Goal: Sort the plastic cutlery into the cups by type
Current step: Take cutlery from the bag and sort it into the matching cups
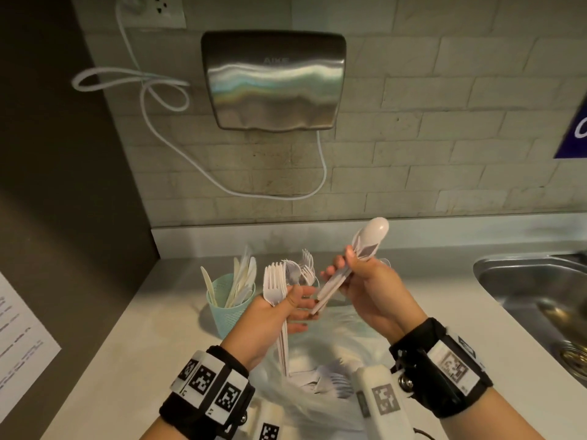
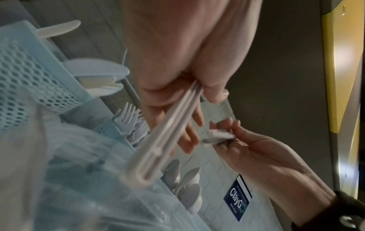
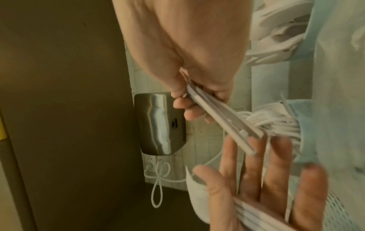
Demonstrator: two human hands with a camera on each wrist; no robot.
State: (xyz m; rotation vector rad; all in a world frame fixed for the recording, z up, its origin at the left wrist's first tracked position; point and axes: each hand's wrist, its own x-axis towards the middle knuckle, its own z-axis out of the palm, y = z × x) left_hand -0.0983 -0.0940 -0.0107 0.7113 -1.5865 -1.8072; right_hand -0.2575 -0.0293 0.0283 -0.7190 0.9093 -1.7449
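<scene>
I hold a bundle of white plastic forks (image 1: 275, 289) in my left hand (image 1: 273, 315), thumb pinching the stacked necks against my palm with the tines up, so the bundle stays squared and ready to drop handles-first. My right hand (image 1: 371, 293) grips a stack of white plastic spoons (image 1: 352, 265) by the handles, bowls raised toward the wall, and the handle ends angle down to touch my left fingers (image 1: 313, 304), I think so that I can tap them level. Behind my hands, at the back of the pale grey table (image 1: 133, 338), the perforated light-blue plastic cup of cream and white knives (image 1: 229, 308) stands to the left; a second blue cup of white forks (image 2: 130, 123) sits just beside it, and the left wrist view shows spoon bowls (image 2: 185, 187) in a third holder further right, though that view is blurred and I cannot make out its rim. A crumpled clear plastic bag (image 1: 317, 360) with a few more white pieces lies on the table below my hands. I judge the sorting well along. The cups crowd together near the back edge, so each bundle should come straight down from above; open table lies to the left, while the steel sink (image 1: 533, 287) bounds the right.
</scene>
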